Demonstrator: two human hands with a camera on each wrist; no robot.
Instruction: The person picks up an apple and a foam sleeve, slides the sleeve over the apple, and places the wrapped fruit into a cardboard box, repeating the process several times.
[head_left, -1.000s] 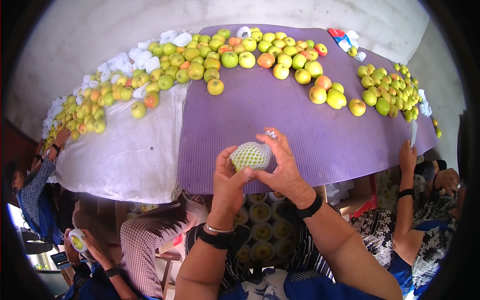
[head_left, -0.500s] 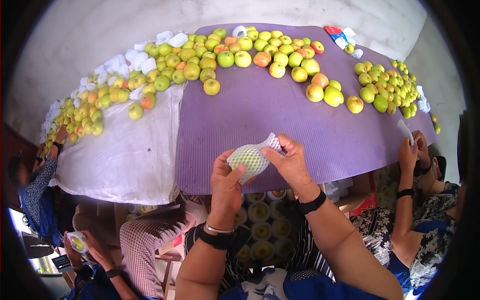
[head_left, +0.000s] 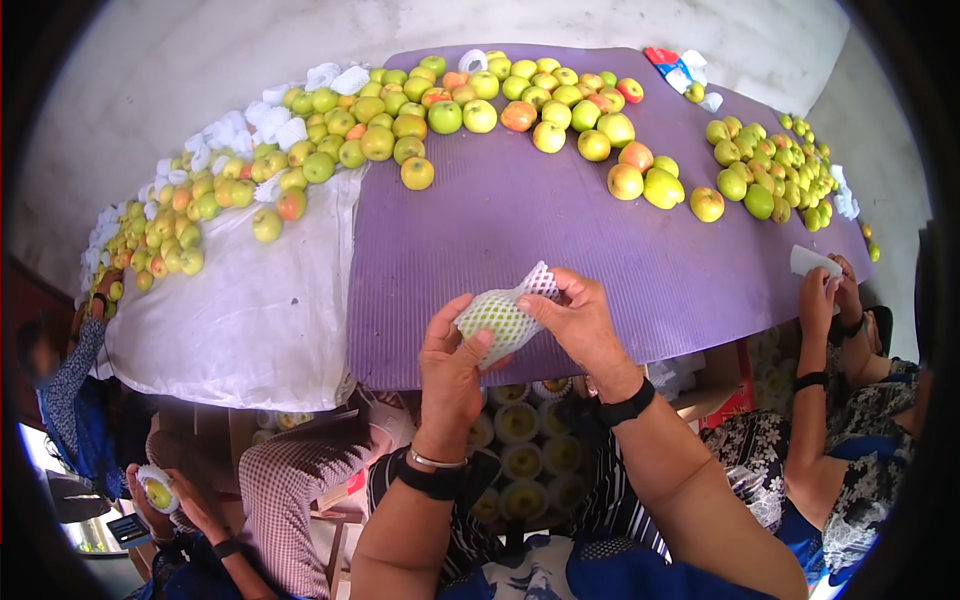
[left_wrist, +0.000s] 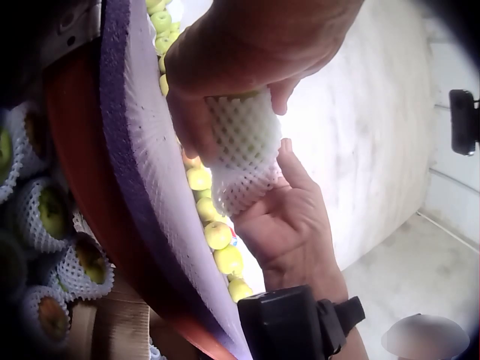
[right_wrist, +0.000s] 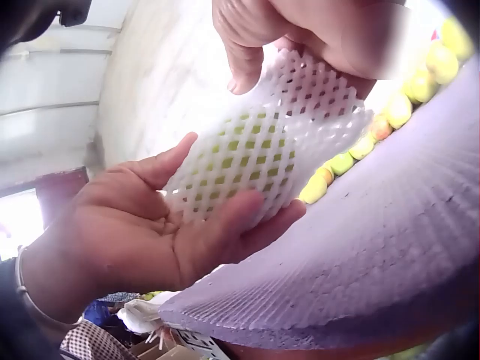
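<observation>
A green apple inside a white foam net (head_left: 492, 322) is held above the near edge of the purple mat (head_left: 480, 240). The left hand (head_left: 452, 365) grips the apple's body from the left, thumb across its front. On the other side the right hand (head_left: 585, 325) pinches the loose, narrowed end of the net between thumb and fingers. In the right wrist view the green shows through the mesh of the net (right_wrist: 240, 161), with the left hand (right_wrist: 127, 225) around it. The apple's lower end peeks out of the net (left_wrist: 244, 135) in the left wrist view.
Loose apples (head_left: 377, 143) line the far side of the mat, with another heap (head_left: 758, 203) at right. White foam nets (head_left: 270, 120) lie back left beside a white cloth (head_left: 230, 310). Netted apples (head_left: 520, 461) sit below the mat's edge. Other people work at both sides.
Since the earliest frame, the right hand has taken hold of the net's loose end, which now stretches up and right. The person at right now holds a white piece in both hands.
</observation>
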